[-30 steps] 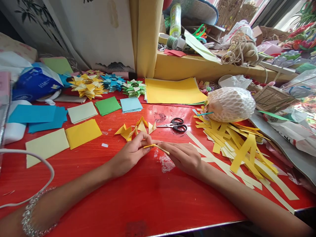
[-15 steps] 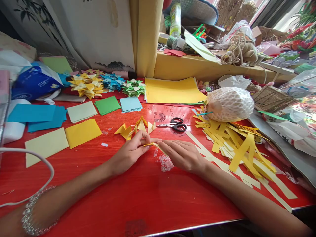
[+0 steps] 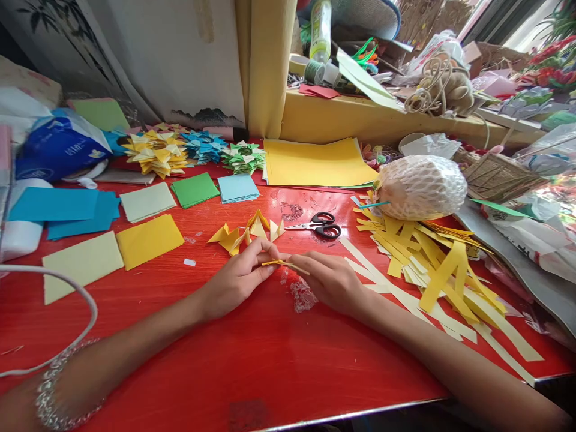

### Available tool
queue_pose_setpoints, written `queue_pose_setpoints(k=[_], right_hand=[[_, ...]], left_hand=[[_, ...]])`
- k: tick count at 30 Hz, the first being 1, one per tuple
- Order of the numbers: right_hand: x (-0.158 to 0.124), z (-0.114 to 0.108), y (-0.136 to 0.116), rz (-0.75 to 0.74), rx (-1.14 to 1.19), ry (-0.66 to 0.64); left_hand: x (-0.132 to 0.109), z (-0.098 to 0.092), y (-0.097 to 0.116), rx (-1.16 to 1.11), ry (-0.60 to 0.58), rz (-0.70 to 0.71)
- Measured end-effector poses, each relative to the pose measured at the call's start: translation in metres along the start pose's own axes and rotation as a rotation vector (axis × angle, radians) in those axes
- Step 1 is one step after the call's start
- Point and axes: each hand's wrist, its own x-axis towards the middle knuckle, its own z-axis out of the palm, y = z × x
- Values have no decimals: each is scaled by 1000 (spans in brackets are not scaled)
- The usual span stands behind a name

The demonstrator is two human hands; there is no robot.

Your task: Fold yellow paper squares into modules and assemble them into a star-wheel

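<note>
Pinching a narrow yellow paper piece (image 3: 285, 263) between them, the left hand (image 3: 238, 277) and the right hand (image 3: 335, 281) met fingertip to fingertip near the middle of the red counter (image 3: 252, 354). Both hands were closed narrowly on the paper piece, the left at its 9 o'clock end and the right at its 3 o'clock end. Whether the piece touched the counter could not be told.

Just beyond the hands at 12 o'clock lay a cluster of folded triangles (image 3: 246, 233), and at 1 o'clock lay black-handled scissors (image 3: 320, 225). At 3 o'clock a heap of yellow strips (image 3: 432, 261) spread toward the counter edge, with a netted fruit (image 3: 420, 186) resting at the heap's 12 o'clock side. At 9 to 10 o'clock of the hands lay a yellow square (image 3: 149, 240) beside a pale square (image 3: 83, 264). Farther off at 11 o'clock sat a green stack (image 3: 195, 190) and a light blue stack (image 3: 238, 188). A large yellow sheet (image 3: 315, 162) lay at the far edge at 12 o'clock. A beaded bracelet (image 3: 56, 393) circled the left wrist.
</note>
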Motion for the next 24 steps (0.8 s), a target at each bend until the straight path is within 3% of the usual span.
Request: queue_pose_setpoints(k=[6, 16, 24], right_hand=[[6, 1, -2, 350, 336, 31], [9, -3, -6, 552, 572, -82], [12, -1, -16, 889, 1038, -123]], left_hand=[[5, 0, 0, 117, 124, 25], [3, 0, 0, 140, 117, 13], [4, 2, 3, 157, 97, -10]])
